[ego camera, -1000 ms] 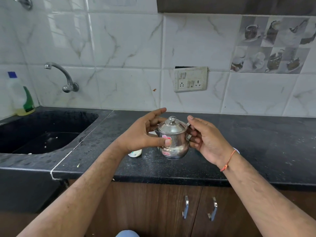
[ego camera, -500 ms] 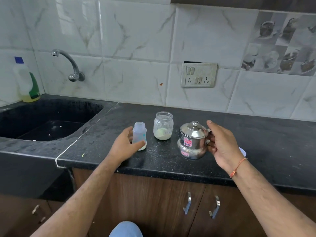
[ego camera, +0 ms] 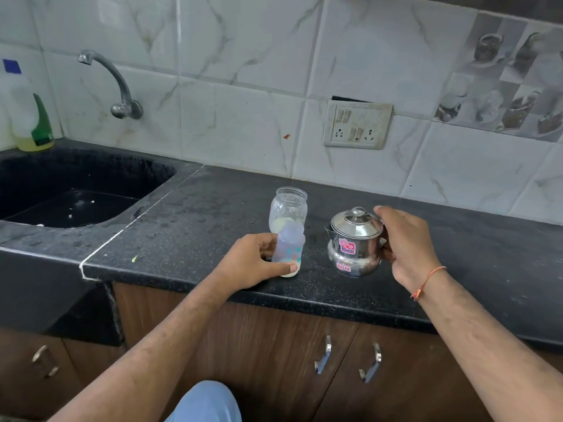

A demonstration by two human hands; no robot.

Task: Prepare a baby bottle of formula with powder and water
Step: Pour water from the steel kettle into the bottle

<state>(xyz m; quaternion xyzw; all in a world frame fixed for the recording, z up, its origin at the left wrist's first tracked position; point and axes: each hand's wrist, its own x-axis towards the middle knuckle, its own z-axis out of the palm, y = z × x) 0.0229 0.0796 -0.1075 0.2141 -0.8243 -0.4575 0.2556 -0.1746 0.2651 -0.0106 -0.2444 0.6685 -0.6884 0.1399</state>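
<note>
A small clear baby bottle (ego camera: 288,248) with no top stands on the black counter (ego camera: 189,239), a layer of pale powder at its bottom. My left hand (ego camera: 253,261) grips its lower part, thumb across the front. Right behind it stands an open glass jar (ego camera: 288,208) with pale powder at the bottom. To the right sits a lidded steel kettle (ego camera: 355,242) with a pink sticker. My right hand (ego camera: 405,243) holds the kettle at its handle side; the handle itself is hidden by the fingers.
A black sink (ego camera: 70,190) lies at the left under a wall tap (ego camera: 115,83), with a dish-soap bottle (ego camera: 29,117) in the corner. A switch plate (ego camera: 356,124) is on the tiled wall. Brown cabinet doors (ego camera: 347,357) are below the counter edge.
My left hand left the kettle, moved left to the baby bottle and took hold of it, drawing it toward the jar's front. My right hand stayed at the kettle, which rests on the counter.
</note>
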